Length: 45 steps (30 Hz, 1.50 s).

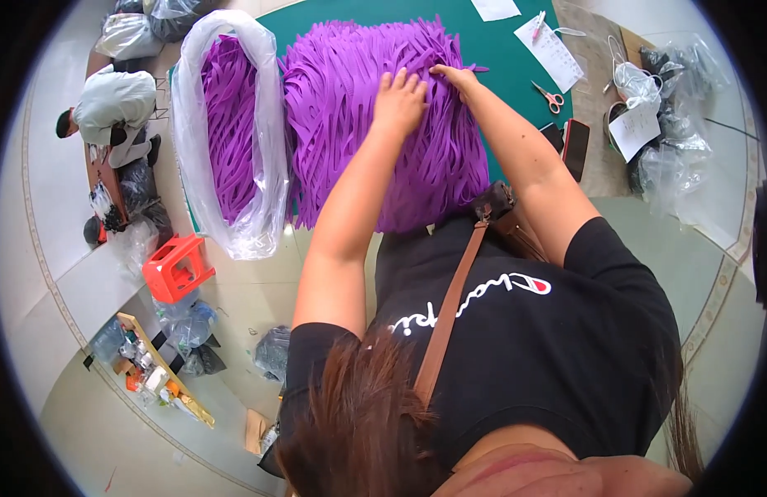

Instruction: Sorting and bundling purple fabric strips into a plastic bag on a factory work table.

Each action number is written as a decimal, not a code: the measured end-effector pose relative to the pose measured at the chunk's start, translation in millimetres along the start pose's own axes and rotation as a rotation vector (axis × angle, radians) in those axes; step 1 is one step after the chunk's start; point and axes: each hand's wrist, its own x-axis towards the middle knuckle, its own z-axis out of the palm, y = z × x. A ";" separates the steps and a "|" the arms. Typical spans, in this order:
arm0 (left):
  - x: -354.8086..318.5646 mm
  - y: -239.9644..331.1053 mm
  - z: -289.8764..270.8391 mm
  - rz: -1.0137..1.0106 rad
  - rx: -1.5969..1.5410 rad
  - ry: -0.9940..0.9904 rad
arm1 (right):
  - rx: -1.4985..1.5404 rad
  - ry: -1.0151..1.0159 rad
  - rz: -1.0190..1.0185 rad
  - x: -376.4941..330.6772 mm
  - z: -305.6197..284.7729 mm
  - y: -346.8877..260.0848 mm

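Two hands rest on one heap. Left to right: a clear plastic bag (234,132) stuffed with purple strips lies at the left of the green tabletop (499,50); just beside it, the loose pile of purple strips (350,141), strands running mostly away from the person. Left hand (400,101) lies flat, fingers spread, on the pile's far upper part. Right hand (458,77), just beside it and slightly farther out, pinches a strip end at the pile's far right edge. Scissors (550,97) lie well apart, rightward.
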 end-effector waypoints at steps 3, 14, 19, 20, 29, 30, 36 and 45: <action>3.4 -21.1 4.3 -0.015 0.004 -0.076 | -0.463 0.450 0.004 -29.1 11.8 -14.6; 15.1 -12.0 -0.6 -0.090 -0.033 0.046 | -0.107 -0.141 -0.079 -14.9 -24.5 -13.0; 25.8 -3.9 -10.8 -0.026 -0.055 0.060 | -0.487 0.322 -0.036 -0.8 -1.4 -1.3; 21.9 -8.4 -5.8 -0.050 -0.050 0.064 | -0.464 0.433 -0.069 -19.3 9.8 -10.0; 23.0 -11.5 2.8 -0.120 -0.089 0.127 | 0.257 -0.037 0.045 2.4 -48.9 12.9; 22.6 -12.3 3.6 -0.128 -0.085 0.123 | 0.262 0.023 0.113 3.0 -46.9 12.5; 38.1 -0.9 -0.6 -0.092 -0.089 0.132 | -0.037 0.260 -0.222 23.7 -29.3 20.9; 26.2 -11.0 0.7 -0.113 -0.090 0.130 | 0.365 0.085 -0.234 -12.4 -42.4 8.8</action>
